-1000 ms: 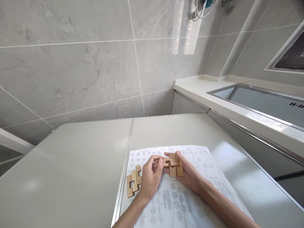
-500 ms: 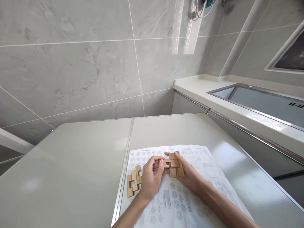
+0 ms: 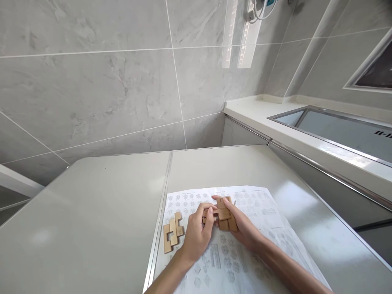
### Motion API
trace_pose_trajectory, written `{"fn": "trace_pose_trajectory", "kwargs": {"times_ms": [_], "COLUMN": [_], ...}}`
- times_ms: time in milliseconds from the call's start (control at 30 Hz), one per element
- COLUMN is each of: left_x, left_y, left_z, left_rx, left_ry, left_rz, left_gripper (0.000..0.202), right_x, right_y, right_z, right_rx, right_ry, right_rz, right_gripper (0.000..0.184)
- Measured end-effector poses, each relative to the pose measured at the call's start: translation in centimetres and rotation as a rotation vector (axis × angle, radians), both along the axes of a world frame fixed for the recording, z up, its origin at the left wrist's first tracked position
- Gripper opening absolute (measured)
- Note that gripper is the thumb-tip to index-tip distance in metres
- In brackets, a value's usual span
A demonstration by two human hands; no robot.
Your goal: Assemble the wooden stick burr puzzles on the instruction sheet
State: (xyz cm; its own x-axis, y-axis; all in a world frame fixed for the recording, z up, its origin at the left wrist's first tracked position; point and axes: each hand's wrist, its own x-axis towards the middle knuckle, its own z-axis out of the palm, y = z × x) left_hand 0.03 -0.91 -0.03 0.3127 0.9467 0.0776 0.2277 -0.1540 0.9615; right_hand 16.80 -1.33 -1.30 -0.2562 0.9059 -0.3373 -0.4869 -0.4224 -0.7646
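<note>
My left hand and my right hand hold a partly joined cluster of notched wooden puzzle pieces just above a printed instruction sheet. My right hand cups the upright pieces from the right. My left thumb and fingers pinch the crosswise piece at its left end. Several more wooden pieces lie stacked on the sheet's left edge, just left of my left hand.
The sheet lies on a pale grey tabletop with a metal seam running front to back. A grey tiled wall rises behind. To the right runs a white counter with a steel sink.
My left hand has slid to the right along the crosswise piece, covering more of it. The cluster sits slightly lower. The loose pieces at the left stay put.
</note>
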Motion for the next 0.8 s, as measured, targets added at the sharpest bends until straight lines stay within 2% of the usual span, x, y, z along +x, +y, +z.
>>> {"fn": "trace_pose_trajectory", "kwargs": {"times_ms": [300, 433, 533, 633, 800], "left_x": [0.0, 0.2, 0.4, 0.6, 0.5], "left_y": [-0.5, -0.6, -0.5, -0.3, 0.2], "left_z": [-0.4, -0.4, 0.1, 0.7, 0.9], "left_rx": [0.065, 0.03, -0.047, -0.205, -0.337], "left_ry": [0.098, 0.076, -0.017, -0.174, -0.376], "left_rz": [-0.026, -0.058, -0.069, -0.048, -0.02], "left_gripper": [0.026, 0.027, 0.031, 0.035, 0.037], "right_x": [0.0, 0.0, -0.1, -0.1, 0.0], "right_y": [-0.4, -0.6, -0.5, -0.2, 0.1], "right_z": [0.8, 1.1, 0.8, 0.4, 0.1], "right_rx": [0.04, 0.053, 0.055, 0.033, 0.017], "right_ry": [-0.058, -0.028, 0.017, 0.063, 0.016], "right_rz": [0.029, 0.043, 0.024, 0.008, -0.008], "right_gripper": [0.06, 0.061, 0.061, 0.061, 0.062]}}
